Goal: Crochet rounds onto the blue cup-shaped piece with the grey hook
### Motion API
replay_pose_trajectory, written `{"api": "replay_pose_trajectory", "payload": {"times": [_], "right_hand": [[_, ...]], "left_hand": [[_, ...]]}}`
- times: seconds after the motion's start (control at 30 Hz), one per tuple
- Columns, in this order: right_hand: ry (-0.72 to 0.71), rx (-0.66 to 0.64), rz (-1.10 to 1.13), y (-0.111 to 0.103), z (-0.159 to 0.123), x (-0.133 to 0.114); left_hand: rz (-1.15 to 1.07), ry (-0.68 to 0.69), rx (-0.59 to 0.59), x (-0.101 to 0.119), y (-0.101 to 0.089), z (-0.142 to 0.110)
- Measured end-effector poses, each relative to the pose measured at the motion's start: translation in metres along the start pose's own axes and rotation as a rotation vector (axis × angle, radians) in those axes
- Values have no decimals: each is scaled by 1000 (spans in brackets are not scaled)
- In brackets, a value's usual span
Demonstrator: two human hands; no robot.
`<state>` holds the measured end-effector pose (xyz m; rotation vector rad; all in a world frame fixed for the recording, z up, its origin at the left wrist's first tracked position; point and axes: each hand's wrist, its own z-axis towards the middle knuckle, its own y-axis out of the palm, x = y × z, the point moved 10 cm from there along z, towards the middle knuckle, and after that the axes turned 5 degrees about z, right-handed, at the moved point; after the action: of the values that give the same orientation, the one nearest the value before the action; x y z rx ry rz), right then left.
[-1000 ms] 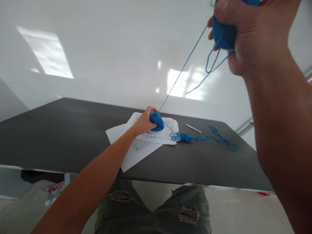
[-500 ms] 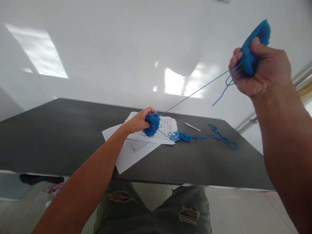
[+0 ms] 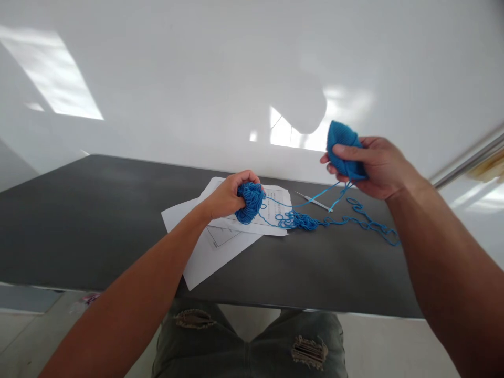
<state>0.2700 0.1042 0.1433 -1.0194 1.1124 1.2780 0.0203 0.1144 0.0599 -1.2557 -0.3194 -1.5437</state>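
Observation:
A ball of blue yarn (image 3: 249, 203) is gripped in my left hand (image 3: 230, 197), just over the papers on the table. My right hand (image 3: 378, 163), raised above the right side of the table, holds a blue crocheted piece (image 3: 343, 143) with the thumb across its front. Strands hang from under the piece, and one runs slackly down toward the yarn ball. Beside the ball, a loose tangle of blue yarn (image 3: 305, 221) lies partly on the papers and trails right. Behind the tangle rests a crochet hook (image 3: 315, 201) with a pale handle.
Printed white sheets (image 3: 220, 257) overlap under my left hand. The dark grey table (image 3: 98, 226) ends at a white wall (image 3: 177, 89) at the back. Its front edge runs just above my knees.
My right hand has come down and left with the crocheted piece, and the strand that was taut now sags. My left hand keeps its grip on the yarn ball.

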Motion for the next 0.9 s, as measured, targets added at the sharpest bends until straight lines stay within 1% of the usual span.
{"api": "replay_pose_trajectory", "payload": {"times": [0.07,0.13,0.2,0.27,0.37,0.5,0.6,0.8,0.9], "right_hand": [[94,-186,6,31,-13,25],[176,-327,26,56,-24,47],[242,-432,66,77,-32,63],[285,-493,98,92,-36,75],[299,-505,135,103,-37,84],[313,-492,214,111,-37,93],[336,-487,231,116,-36,103],[357,-477,323,128,-35,121],[360,-523,401,136,-39,118]], "left_hand": [[-1,13,18,2,0,0],[3,26,40,4,-1,1],[1,36,62,4,-2,1],[-5,38,76,3,-4,1],[19,43,98,1,-5,1],[89,60,166,-2,-9,0],[185,56,202,-4,-9,-1],[371,47,177,-6,-2,-1],[418,25,150,-10,-1,-1]]}}
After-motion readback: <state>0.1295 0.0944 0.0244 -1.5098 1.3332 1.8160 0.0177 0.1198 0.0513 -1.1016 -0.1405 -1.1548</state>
